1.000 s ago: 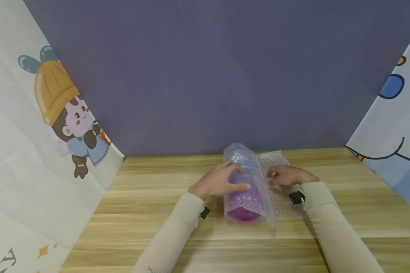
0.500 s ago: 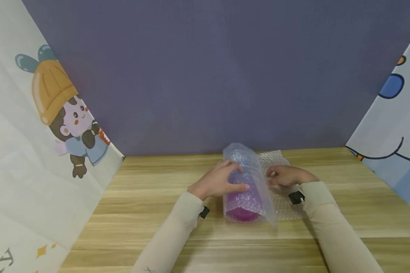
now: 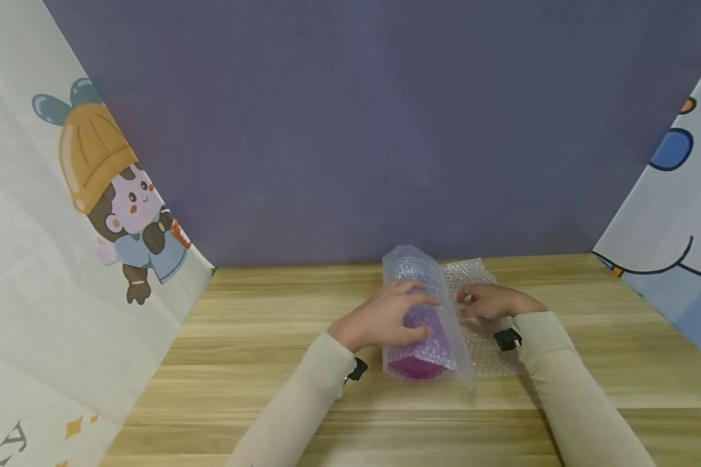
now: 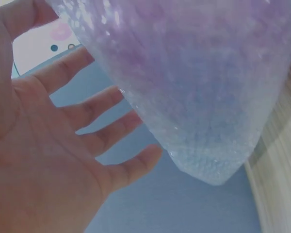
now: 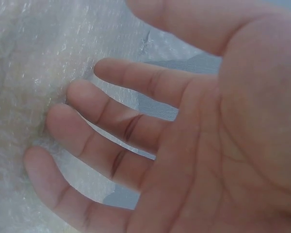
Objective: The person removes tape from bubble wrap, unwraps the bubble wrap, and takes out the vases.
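Observation:
In the head view a cylinder-shaped thing lies on the table, rolled in clear bubble wrap (image 3: 411,269). Its magenta end (image 3: 417,368) shows at the near side, and blue to purple shows through the film. My left hand (image 3: 380,318) lies over its left side with spread, slightly bent fingers. In the left wrist view those fingertips reach the wrapped bundle's edge (image 4: 194,87). To the right, my right hand (image 3: 491,301) has relaxed fingers, their tips at the loose flap (image 3: 483,353) of bubble wrap. The right wrist view shows these fingertips against the wrap (image 5: 34,73).
The wood-grain table (image 3: 257,370) extends to both sides and in front of the bundle. A dark purple-grey panel (image 3: 350,130) rises behind it. Printed cloth walls (image 3: 29,311) stand left and right. Small black cameras (image 3: 507,339) sit at the wrists.
My left hand has shifted slightly toward the near end and right over the wrapped bundle, its fingers straighter. The right hand and the bundle stay almost where they were.

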`<state>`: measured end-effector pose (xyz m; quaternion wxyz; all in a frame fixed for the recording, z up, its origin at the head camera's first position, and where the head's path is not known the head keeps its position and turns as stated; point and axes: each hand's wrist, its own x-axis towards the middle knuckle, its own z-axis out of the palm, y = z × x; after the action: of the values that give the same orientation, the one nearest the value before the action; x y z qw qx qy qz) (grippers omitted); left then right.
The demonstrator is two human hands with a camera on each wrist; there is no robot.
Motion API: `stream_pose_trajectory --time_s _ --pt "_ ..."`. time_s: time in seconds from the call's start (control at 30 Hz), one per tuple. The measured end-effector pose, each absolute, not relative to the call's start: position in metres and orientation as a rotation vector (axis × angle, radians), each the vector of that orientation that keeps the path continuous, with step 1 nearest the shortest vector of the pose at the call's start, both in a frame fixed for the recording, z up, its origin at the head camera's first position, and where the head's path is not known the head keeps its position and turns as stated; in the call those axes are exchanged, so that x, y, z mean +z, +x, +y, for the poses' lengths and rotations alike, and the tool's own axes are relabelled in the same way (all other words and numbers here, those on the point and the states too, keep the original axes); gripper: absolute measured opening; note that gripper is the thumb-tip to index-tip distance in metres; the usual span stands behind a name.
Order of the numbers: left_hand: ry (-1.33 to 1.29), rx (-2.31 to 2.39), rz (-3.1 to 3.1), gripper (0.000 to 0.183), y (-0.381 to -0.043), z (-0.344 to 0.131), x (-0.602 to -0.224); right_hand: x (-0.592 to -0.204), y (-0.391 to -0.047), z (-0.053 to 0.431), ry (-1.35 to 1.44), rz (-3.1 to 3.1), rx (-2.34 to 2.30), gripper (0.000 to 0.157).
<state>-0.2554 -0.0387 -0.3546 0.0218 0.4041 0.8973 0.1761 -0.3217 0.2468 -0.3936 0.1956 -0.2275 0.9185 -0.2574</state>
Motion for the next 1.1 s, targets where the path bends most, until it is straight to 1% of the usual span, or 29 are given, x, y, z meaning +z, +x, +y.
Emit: stream_pose_trajectory --time_s 0.13,0.23,0.37,0.47,1.1 --pt "1.289 0.514 2.742 0.059 -0.2518 -0.0366 -0.3547 -0.3955 -0.3216 0.2464 -0.615 2.556 -0.741 0.042" --pt "1.308 0.460 2.720 0.066 -0.2503 -0.0355 -0.3555 -0.3961 -0.3219 0.2460 -0.602 2.553 -0.754 0.040" --pt "1.317 0.386 2.696 0.080 -0.2490 -0.0351 -0.3552 -0.3956 -0.3214 0.2466 -0.597 2.561 -0.751 0.044" --pt "1.318 0.361 2.679 0.087 -0.2480 -0.0356 -0.3539 -0.3952 -0.3213 0.2473 -0.591 2.565 -0.750 0.048" --pt "1.315 0.543 2.679 0.078 -0.2563 -0.0441 -0.3476 -0.3970 -0.3212 0.2490 -0.554 2.544 -0.779 0.046"
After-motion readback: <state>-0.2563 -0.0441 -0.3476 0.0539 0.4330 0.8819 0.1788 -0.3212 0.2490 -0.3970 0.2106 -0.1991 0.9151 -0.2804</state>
